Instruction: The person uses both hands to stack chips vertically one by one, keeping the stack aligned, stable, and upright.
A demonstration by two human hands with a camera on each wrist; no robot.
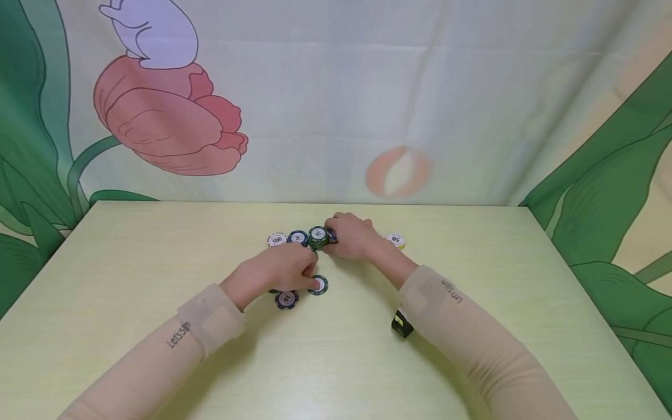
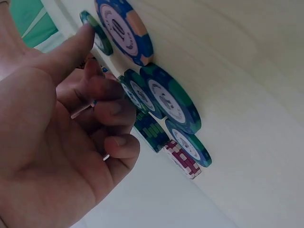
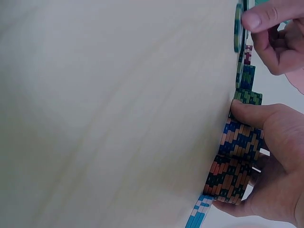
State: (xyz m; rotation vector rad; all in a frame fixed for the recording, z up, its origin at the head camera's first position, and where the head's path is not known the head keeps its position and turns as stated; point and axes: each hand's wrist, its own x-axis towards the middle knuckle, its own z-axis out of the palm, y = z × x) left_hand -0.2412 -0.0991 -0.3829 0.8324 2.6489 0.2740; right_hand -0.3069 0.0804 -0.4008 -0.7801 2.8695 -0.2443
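Observation:
My left hand (image 1: pixel 286 268) reaches over several poker chips on the table, its thumb straight and touching a green chip (image 1: pixel 318 284) that lies flat. The other fingers are loosely bent, as the left wrist view shows. A blue-and-tan chip (image 2: pixel 126 31) lies close by. Farther right, my right hand (image 1: pixel 352 236) curls about the chip stacks, thumb at the base of a green stack (image 3: pixel 248 96). Its fingers go behind a blue-and-tan stack (image 3: pixel 240 137) and a black-and-orange stack (image 3: pixel 228 179), so their tips are partly hidden.
White 500 chips (image 1: pixel 277 240) and a blue-rimmed stack (image 1: pixel 297 238) stand left in the row. Yellow-edged chips marked 50 (image 1: pixel 396 240) sit right of the right hand. A black-and-yellow object (image 1: pixel 402 324) shows under the right sleeve. A printed curtain (image 1: pixel 315 116) hangs behind the table.

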